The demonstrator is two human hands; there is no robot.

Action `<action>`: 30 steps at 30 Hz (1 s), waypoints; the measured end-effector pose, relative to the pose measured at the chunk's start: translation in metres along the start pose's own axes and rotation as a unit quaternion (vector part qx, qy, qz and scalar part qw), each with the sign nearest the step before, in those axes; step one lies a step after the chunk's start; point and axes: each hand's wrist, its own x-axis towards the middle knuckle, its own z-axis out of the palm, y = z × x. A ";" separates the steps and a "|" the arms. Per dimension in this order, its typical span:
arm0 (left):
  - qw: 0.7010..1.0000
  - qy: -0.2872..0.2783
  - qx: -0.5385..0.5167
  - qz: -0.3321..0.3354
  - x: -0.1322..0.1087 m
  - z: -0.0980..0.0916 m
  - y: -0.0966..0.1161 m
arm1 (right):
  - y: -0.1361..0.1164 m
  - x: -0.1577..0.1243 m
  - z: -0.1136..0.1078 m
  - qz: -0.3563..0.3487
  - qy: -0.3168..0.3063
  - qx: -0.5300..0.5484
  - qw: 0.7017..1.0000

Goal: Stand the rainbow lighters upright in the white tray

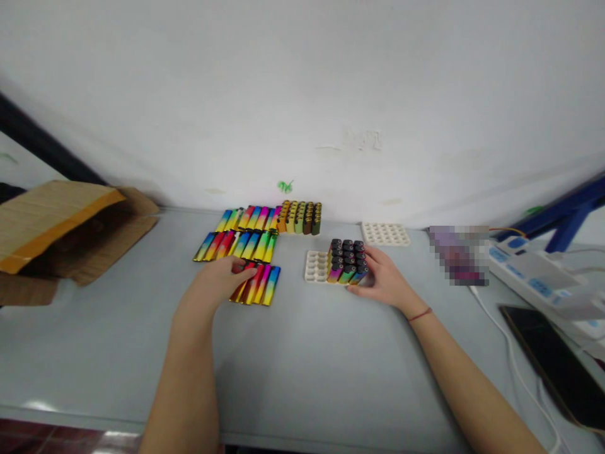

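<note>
left hand (217,279): forearm rises steeply from the lower edge, wrist bent inward, back of the hand uppermost; thumb and fingers drawn narrow over the upper left part of the near row of rainbow lighters (265,285), which lies flat on the grey tabletop (302,366); whether one is gripped, cannot tell.

right hand (385,280): forearm comes in diagonally from the lower right, a red string (420,314) at the wrist; thumb toward the near edge, fingers toward the far side, set wide about the right side of a block of upright black-topped lighters (347,261); firmness of hold, cannot tell.

the block stands in the right part of a white holed tray (315,267), bare holes showing at its left; it sits between the two hands, just right of the near row.

beyond the left hand: two more lying rows (236,246), and beside them a set of upright gold-topped lighters (299,219); farther right, near the wall (302,101), a second white tray (386,234); far left, a cardboard box (70,217).
</note>
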 end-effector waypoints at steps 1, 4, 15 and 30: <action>1.000 -0.003 0.003 -0.001 0.000 -0.001 0.001 | 0.000 0.000 0.000 0.000 0.000 -0.001 1.000; 1.000 -0.014 0.003 -0.002 -0.001 -0.002 0.003 | -0.001 0.000 0.000 -0.002 -0.002 0.002 1.000; 0.961 0.085 -0.253 0.074 -0.006 -0.014 0.014 | -0.001 0.001 0.000 -0.003 -0.002 0.003 1.000; 0.701 -0.070 -0.709 0.031 -0.028 0.046 0.108 | -0.002 0.003 -0.002 -0.011 -0.005 0.017 1.000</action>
